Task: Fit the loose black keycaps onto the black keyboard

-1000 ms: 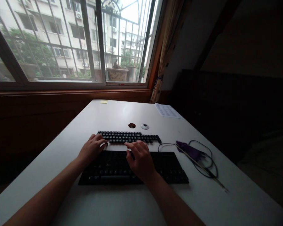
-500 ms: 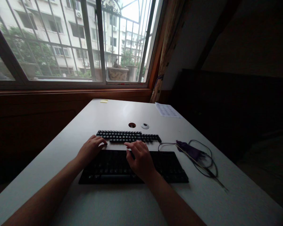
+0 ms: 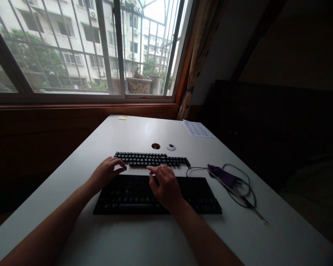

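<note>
Rows of loose black keycaps (image 3: pixel 150 159) lie on the white table beyond a black keyboard (image 3: pixel 127 197). My left hand (image 3: pixel 107 173) is at the left end of these rows, with thumb and forefinger closed on a small black keycap (image 3: pixel 124 168). Over the middle of the keyboard is my right hand (image 3: pixel 165 184), its forefinger stretched toward the nearest row and its thumb apart from it. I see nothing held in it. Parts of the keyboard are hidden under both hands.
To the right, a cable (image 3: pixel 248 181) loops around a purple cloth pouch (image 3: pixel 222 175), and a thin brush-like stick (image 3: pixel 246 203) lies across it. Farther back are a round hole (image 3: pixel 155 146), its white cover (image 3: pixel 171 147), a printed sheet (image 3: pixel 197 129) and a yellow note (image 3: pixel 122 118).
The fingertips of my left hand have come together around the keycap, and the wrist has shifted slightly left. My right hand has hardly moved.
</note>
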Available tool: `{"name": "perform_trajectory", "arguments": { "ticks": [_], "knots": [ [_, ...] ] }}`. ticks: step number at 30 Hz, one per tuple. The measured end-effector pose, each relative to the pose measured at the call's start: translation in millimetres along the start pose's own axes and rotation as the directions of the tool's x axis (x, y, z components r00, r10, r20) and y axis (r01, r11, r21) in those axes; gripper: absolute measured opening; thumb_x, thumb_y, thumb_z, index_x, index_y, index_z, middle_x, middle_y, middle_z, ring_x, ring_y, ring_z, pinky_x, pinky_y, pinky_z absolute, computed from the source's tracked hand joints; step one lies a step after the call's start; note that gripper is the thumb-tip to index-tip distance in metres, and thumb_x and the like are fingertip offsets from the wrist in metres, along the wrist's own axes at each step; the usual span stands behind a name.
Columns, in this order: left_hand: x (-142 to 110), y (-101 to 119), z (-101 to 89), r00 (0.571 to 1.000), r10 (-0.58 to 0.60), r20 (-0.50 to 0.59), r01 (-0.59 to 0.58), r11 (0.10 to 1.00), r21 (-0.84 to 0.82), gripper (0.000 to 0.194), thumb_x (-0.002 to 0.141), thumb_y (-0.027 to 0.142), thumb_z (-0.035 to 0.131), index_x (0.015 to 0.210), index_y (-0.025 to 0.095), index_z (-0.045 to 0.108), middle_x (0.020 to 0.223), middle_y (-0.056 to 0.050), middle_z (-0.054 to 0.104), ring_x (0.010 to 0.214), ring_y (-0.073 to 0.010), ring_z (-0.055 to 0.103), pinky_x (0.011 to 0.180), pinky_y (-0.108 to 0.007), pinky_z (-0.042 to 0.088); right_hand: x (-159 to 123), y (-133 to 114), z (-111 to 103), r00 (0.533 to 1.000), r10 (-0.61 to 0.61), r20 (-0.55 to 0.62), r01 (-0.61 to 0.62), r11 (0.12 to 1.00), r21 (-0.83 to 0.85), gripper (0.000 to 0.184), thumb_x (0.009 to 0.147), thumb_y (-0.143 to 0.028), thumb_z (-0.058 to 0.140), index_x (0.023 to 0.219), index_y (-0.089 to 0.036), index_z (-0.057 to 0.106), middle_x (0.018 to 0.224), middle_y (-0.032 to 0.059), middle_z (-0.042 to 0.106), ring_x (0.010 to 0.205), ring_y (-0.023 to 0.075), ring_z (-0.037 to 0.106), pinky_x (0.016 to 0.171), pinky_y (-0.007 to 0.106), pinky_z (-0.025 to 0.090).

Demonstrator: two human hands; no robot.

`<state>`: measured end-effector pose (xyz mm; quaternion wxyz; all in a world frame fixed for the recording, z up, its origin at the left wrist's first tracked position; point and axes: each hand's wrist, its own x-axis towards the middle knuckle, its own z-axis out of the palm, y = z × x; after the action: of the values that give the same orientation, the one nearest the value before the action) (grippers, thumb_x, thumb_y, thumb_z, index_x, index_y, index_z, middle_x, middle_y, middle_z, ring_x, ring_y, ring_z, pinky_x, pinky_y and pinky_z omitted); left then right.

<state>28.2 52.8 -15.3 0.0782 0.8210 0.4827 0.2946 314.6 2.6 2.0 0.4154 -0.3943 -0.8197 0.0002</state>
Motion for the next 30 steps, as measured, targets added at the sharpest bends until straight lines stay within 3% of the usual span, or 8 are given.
{"name": "perform_trajectory", "arguments": {
  "ticks": [5, 8, 12, 16, 30],
  "knots": [
    [-2, 13, -18.9, 0.979, 0.084, 0.184, -0.051, 0.983, -0.174, 0.020, 0.091, 0.039, 0.068, 0.095, 0.020, 0.072, 0.083, -0.002, 0.064, 0.072, -0.0143, 0.053, 0.067, -0.026, 0.044, 0, 2, 0, 1.000, 0.008, 0.011, -0.008, 1.000, -0.012, 0.028, 0.096, -0.017, 0.054, 0.121, -0.021, 0.064, 0.095, 0.0063, 0.068, 0.095, 0.0238, 0.059, 0.093, 0.043, 0.046],
    [-5, 21, -24.7, 0.933, 0.180, 0.311, -0.099, 0.961, -0.256, 0.019, 0.090, 0.038, 0.069, 0.096, 0.020, 0.071, 0.092, -0.004, 0.067, 0.084, -0.0161, 0.059, 0.077, -0.027, 0.047, 0, 2, 0, 1.000, 0.008, 0.017, -0.008, 1.000, -0.012, 0.028, 0.096, -0.018, 0.054, 0.122, -0.021, 0.064, 0.095, 0.0063, 0.068, 0.095, 0.0237, 0.059, 0.092, 0.042, 0.046],
    [-9, 26, -29.1, 0.882, 0.206, 0.424, -0.099, 0.960, -0.262, 0.016, 0.089, 0.035, 0.070, 0.094, 0.020, 0.070, 0.091, -0.004, 0.065, 0.086, -0.0170, 0.059, 0.079, -0.027, 0.047, 0, 3, 1, 0.999, 0.013, 0.029, -0.013, 1.000, -0.008, 0.027, 0.096, -0.017, 0.054, 0.121, -0.021, 0.065, 0.096, 0.0065, 0.068, 0.095, 0.0239, 0.059, 0.091, 0.043, 0.047],
    [-12, 25, -30.2, 0.863, 0.202, 0.463, -0.087, 0.962, -0.257, 0.015, 0.087, 0.034, 0.071, 0.093, 0.021, 0.070, 0.094, -0.004, 0.064, 0.088, -0.0179, 0.058, 0.080, -0.028, 0.047, 0, 3, 2, 0.999, 0.009, 0.037, -0.009, 1.000, 0.005, 0.026, 0.096, -0.017, 0.053, 0.119, -0.021, 0.065, 0.096, 0.0065, 0.069, 0.094, 0.0236, 0.059, 0.091, 0.043, 0.047],
    [-11, 34, -27.6, 0.864, 0.210, 0.457, -0.057, 0.944, -0.325, 0.013, 0.086, 0.032, 0.071, 0.085, 0.019, 0.069, 0.090, -0.003, 0.061, 0.086, -0.0167, 0.058, 0.078, -0.026, 0.047, 0, 1, 2, 0.996, 0.003, 0.093, -0.004, 1.000, 0.002, 0.022, 0.096, -0.016, 0.055, 0.113, -0.021, 0.068, 0.095, 0.0054, 0.069, 0.095, 0.0231, 0.058, 0.090, 0.040, 0.046]
  ]
}}
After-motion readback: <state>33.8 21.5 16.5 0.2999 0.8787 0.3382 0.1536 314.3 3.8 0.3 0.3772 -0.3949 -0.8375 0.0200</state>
